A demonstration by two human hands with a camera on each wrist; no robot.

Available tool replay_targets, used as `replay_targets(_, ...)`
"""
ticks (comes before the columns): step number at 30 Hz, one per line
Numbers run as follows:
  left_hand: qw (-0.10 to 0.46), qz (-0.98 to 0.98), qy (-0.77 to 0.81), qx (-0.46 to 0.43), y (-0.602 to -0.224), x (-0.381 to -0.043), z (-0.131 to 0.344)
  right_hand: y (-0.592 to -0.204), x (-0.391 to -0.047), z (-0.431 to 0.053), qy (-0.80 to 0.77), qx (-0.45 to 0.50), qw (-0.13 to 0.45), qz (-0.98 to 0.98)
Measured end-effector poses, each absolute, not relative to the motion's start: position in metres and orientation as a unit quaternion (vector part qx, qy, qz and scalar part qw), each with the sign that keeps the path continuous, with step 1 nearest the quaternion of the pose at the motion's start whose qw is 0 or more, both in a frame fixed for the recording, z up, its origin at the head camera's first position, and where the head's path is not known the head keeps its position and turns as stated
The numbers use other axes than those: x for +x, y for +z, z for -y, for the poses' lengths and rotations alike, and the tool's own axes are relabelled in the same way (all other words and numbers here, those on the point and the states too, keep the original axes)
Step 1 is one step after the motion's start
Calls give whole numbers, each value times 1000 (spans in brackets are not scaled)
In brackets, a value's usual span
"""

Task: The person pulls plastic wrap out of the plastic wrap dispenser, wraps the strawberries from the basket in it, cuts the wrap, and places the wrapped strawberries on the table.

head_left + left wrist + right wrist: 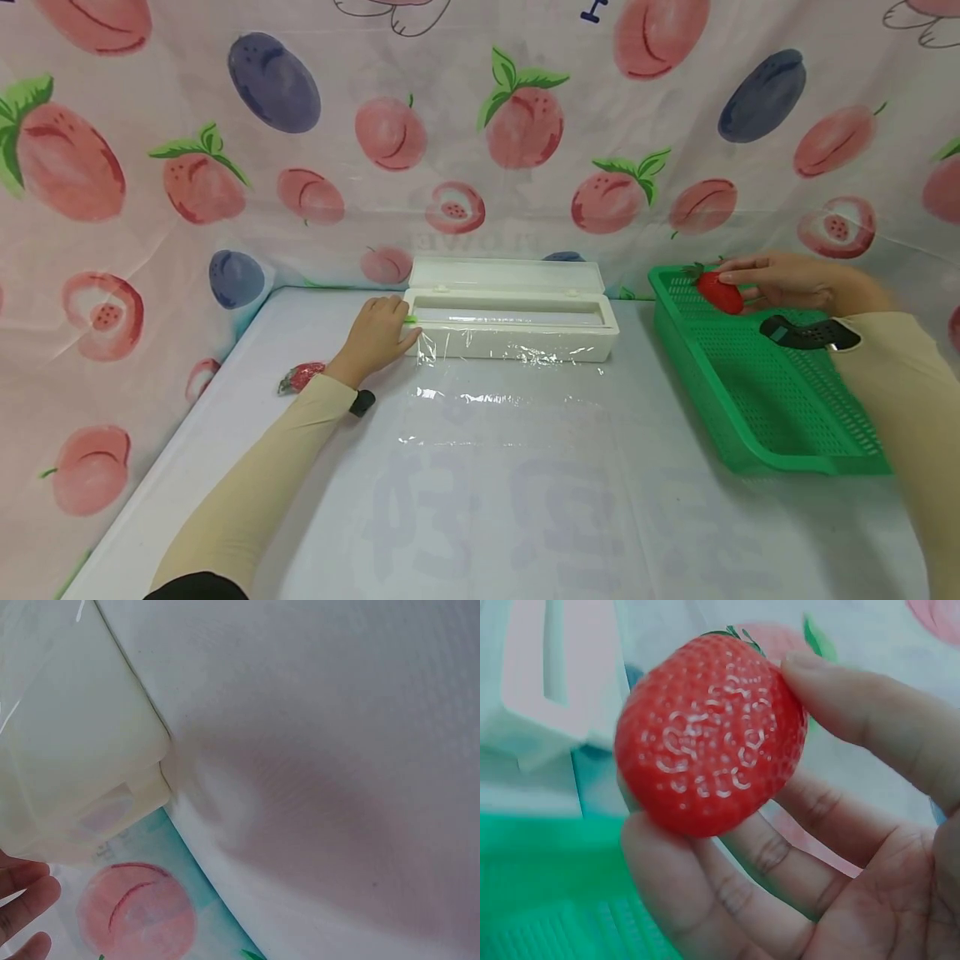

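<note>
In the head view a white cling film dispenser [517, 343] stands at the back of the table, its lid [506, 275] raised. My left hand [378, 333] grips its left end, thumb at the front, beside a small green tab [410, 319]. Clear film [480, 400] runs from the box over the tabletop. My right hand [787, 282] holds a red strawberry [718, 292] over the far end of a green basket [750, 458]. Thumb and fingertips pinch the berry's sides in the right wrist view, where the strawberry [712, 735] looks shiny and whole.
Left of the dispenser, beside my left forearm, lies another strawberry [303, 377] with a glossy, film-like surface. A fruit-printed curtain [465, 125] hangs behind and along the left side of the white table [480, 533].
</note>
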State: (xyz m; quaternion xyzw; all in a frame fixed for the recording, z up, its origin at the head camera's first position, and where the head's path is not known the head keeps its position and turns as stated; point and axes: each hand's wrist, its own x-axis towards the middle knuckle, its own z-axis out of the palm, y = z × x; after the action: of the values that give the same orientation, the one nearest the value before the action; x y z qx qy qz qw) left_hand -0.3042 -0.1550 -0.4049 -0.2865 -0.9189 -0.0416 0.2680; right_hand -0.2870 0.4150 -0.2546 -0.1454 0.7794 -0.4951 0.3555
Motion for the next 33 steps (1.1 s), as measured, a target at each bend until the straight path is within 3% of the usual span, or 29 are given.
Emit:
replay_targets(15,265,920,-45,-286,-404,-303,154,-255,-290,-293,-432,-111,322,-835)
replay_targets(33,241,928,-44,-279,-405,-305,156,-328,-291,-194,-414,-194,377,-806)
